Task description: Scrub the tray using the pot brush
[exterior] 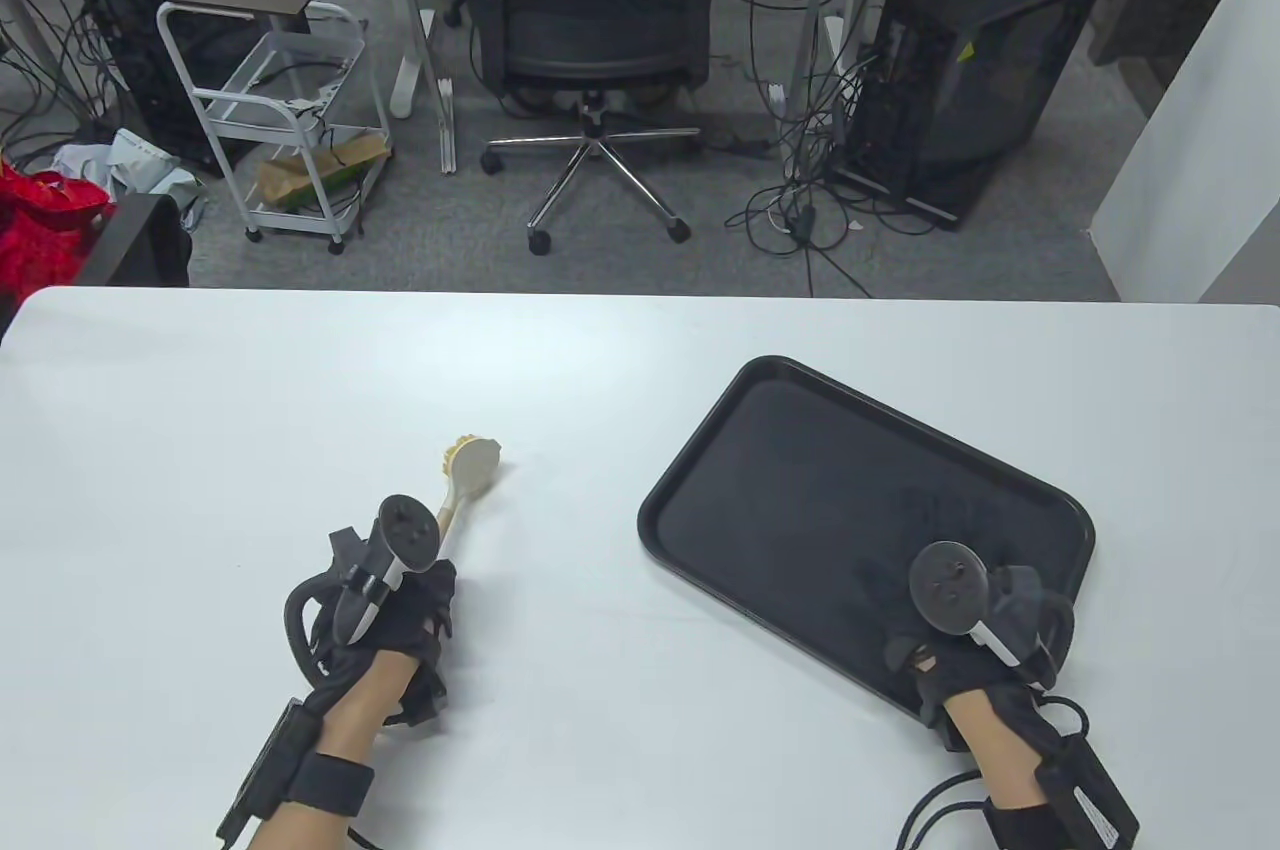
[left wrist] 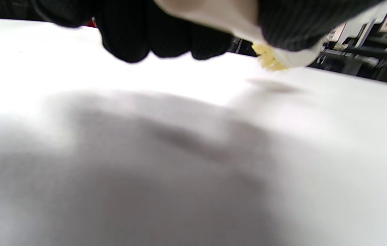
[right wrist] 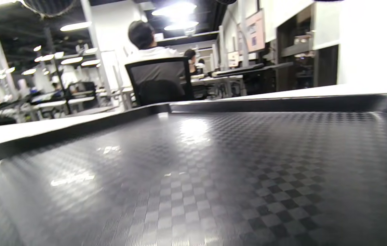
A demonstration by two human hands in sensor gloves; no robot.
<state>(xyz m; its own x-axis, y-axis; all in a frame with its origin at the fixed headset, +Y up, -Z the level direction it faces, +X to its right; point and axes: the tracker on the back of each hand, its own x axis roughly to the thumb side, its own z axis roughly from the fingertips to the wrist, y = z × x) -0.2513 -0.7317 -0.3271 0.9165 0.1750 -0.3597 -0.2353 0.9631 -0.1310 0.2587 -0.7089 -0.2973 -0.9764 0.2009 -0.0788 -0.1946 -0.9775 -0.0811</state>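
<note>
Curled round the pale handle of the pot brush (exterior: 465,480) with the left hand (exterior: 385,605), fingers (left wrist: 161,37) wrapped under it in the left wrist view. Long axis running up and away from that grip, slightly rightward, to the round head with yellowish bristles facing down, apparently lifted just off the white table (exterior: 560,670), judging by the shadow under the head. Well off to the right of the grip, the black tray (exterior: 800,480), lying skewed on the table. Pressed flat on the tray's near right corner with the right hand (exterior: 945,615), fingers spread, gripping nothing. Nearer the brush: left; on the tray already: right. Likely next: a rightward carry across bare table. Beyond the far edge, an office chair (exterior: 595,20), a white cart (exterior: 285,125), computer towers and cables on grey carpet.
</note>
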